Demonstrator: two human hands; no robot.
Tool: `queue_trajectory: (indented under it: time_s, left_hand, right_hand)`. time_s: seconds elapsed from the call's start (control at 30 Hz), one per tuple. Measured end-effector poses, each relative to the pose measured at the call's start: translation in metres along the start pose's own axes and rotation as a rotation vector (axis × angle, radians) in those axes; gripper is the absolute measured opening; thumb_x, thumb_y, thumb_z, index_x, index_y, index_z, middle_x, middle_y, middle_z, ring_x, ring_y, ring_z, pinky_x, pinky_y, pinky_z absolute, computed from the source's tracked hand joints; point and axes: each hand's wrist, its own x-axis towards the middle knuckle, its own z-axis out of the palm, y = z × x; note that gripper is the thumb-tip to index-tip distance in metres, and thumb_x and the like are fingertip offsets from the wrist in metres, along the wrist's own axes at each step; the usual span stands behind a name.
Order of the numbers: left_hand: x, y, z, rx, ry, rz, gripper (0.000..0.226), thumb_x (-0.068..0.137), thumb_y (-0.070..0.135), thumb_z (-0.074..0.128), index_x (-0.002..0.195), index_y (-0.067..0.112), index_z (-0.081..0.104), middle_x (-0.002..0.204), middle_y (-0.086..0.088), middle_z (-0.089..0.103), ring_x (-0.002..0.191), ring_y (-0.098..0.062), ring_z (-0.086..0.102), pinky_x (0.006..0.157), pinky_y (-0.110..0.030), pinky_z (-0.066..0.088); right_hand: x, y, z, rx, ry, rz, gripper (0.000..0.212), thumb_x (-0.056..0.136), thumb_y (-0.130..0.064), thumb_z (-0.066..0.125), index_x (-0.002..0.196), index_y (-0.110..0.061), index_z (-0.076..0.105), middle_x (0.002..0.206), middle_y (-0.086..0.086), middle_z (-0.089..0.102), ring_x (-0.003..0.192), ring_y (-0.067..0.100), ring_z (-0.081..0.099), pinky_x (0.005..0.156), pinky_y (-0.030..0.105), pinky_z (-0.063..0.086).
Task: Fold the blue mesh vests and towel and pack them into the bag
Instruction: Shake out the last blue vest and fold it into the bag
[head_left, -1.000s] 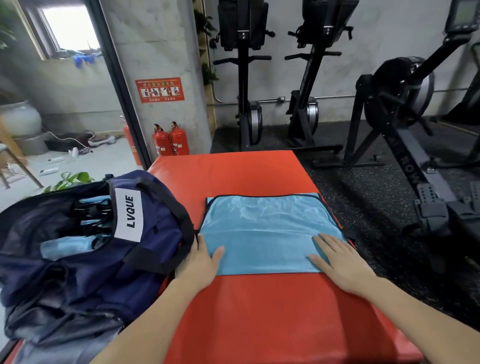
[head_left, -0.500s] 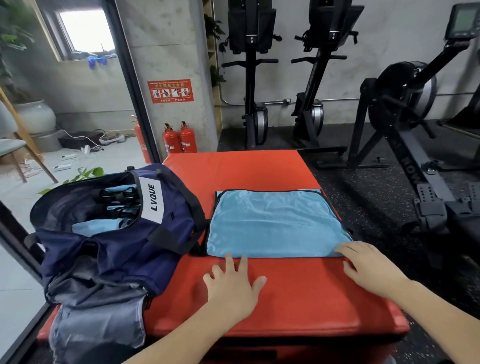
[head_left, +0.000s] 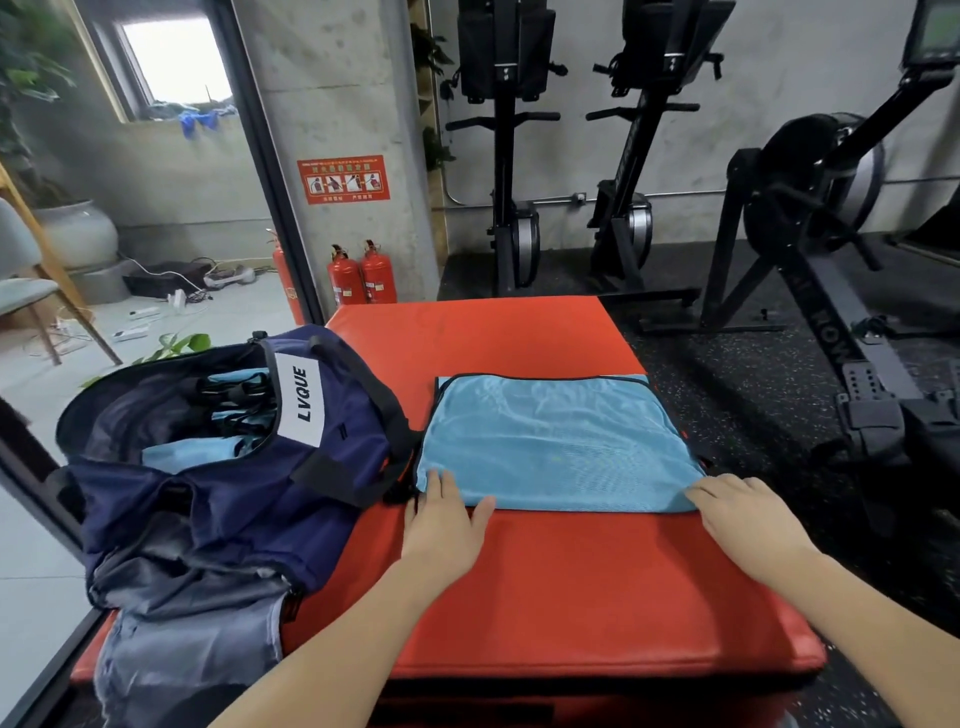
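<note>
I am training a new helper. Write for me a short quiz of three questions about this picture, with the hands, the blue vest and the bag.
1. True or false: the blue mesh vest lies flat on the red mat, right of the navy bag.
2. Where does the left hand touch the vest?
A. far edge
B. near left corner
C. its middle
3. Fill in: the bag is ____ (open or zipped), with light blue fabric showing inside.

Key
1. True.
2. B; the right hand is at the near right corner.
3. Open.
</note>
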Motion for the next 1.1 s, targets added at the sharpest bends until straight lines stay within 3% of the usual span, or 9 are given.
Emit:
queue_trajectory:
  time_s: [0.13,0.33,0.47,0.57,0.7,0.8,0.9,0.97,1.1]
  left_hand:
    - [0.027,-0.010,-0.011,-0.084,0.084,0.036,0.071,0.100,0.055,0.040,0.150,0.005,0.031,0.159,-0.009,0.026,0.141,-0.028,0.035,0.113,-0.038,0.029]
    - [0.085,-0.035,-0.017,-0.211,0.160,0.175,0.039,0.098,0.039,0.054,0.119,0.008,0.065,0.122,-0.005,0.064,0.114,-0.023,0.059,0.100,-0.031,0.043]
    - [0.122,-0.019,-0.024,-0.233,0.199,0.218,0.027,0.094,0.032,0.057,0.091,0.009,0.070,0.090,-0.009,0.069,0.090,-0.028,0.062,0.082,-0.037,0.049]
    - [0.153,-0.008,-0.028,-0.267,0.209,0.234,0.020,0.093,0.019,0.057,0.084,0.007,0.069,0.078,-0.015,0.067,0.081,-0.034,0.060,0.074,-0.042,0.050]
    - [0.182,-0.012,-0.020,-0.170,0.171,0.233,0.021,0.093,0.017,0.051,0.084,0.024,0.068,0.088,-0.007,0.069,0.094,-0.036,0.057,0.089,-0.042,0.047]
    - [0.180,-0.016,-0.010,-0.075,0.171,0.161,0.035,0.096,0.014,0.040,0.113,0.015,0.071,0.115,-0.009,0.068,0.113,-0.039,0.051,0.105,-0.042,0.030]
    - [0.159,-0.020,-0.013,0.022,0.168,0.111,0.045,0.091,0.005,0.043,0.131,0.015,0.060,0.142,-0.023,0.043,0.128,-0.048,0.041,0.114,-0.047,0.025]
    - [0.143,-0.021,-0.019,0.049,0.106,0.065,0.053,0.092,0.000,0.043,0.141,0.019,0.049,0.159,-0.026,0.014,0.132,-0.046,0.040,0.107,-0.044,0.034]
    - [0.104,-0.019,-0.026,0.096,0.091,0.062,0.068,0.094,0.000,0.042,0.155,0.027,0.027,0.164,-0.015,-0.012,0.148,-0.035,0.019,0.110,-0.043,0.034]
  right_hand:
    - [0.006,0.002,0.001,-0.041,0.065,-0.049,0.037,0.047,-0.003,0.090,0.062,-0.018,0.059,0.062,0.000,0.054,0.056,0.026,0.055,0.055,0.039,0.042]
    - [0.010,0.006,0.012,-0.032,0.144,-0.059,0.031,0.058,-0.006,0.085,0.061,-0.016,0.056,0.062,0.001,0.052,0.056,0.026,0.054,0.056,0.039,0.041]
    - [0.008,0.011,0.022,0.085,0.224,-0.104,0.007,0.081,-0.017,0.058,0.075,-0.019,0.057,0.076,-0.002,0.055,0.074,0.023,0.059,0.070,0.037,0.042]
    - [0.004,0.016,0.023,0.224,0.149,-0.097,0.008,0.091,-0.026,0.053,0.092,-0.023,0.060,0.096,-0.009,0.059,0.094,0.017,0.062,0.081,0.034,0.050]
    - [0.002,0.020,0.025,0.246,0.146,-0.076,0.023,0.094,-0.037,0.047,0.103,-0.025,0.065,0.105,-0.011,0.063,0.098,0.014,0.064,0.083,0.035,0.054]
    - [0.004,0.022,0.024,0.236,0.165,-0.078,0.025,0.093,-0.037,0.050,0.099,-0.023,0.070,0.101,-0.009,0.066,0.090,0.016,0.066,0.076,0.035,0.056]
    - [0.007,0.021,0.022,0.203,0.164,-0.086,0.007,0.088,-0.028,0.069,0.090,-0.023,0.072,0.094,-0.007,0.067,0.080,0.019,0.067,0.066,0.035,0.055]
    - [0.009,0.017,0.018,0.162,0.151,-0.084,0.016,0.091,-0.030,0.058,0.082,-0.024,0.071,0.086,-0.008,0.065,0.072,0.018,0.064,0.061,0.033,0.051]
    - [0.013,0.006,0.007,0.040,0.077,-0.071,0.020,0.075,-0.020,0.079,0.064,-0.024,0.063,0.069,-0.006,0.057,0.060,0.020,0.057,0.055,0.034,0.045]
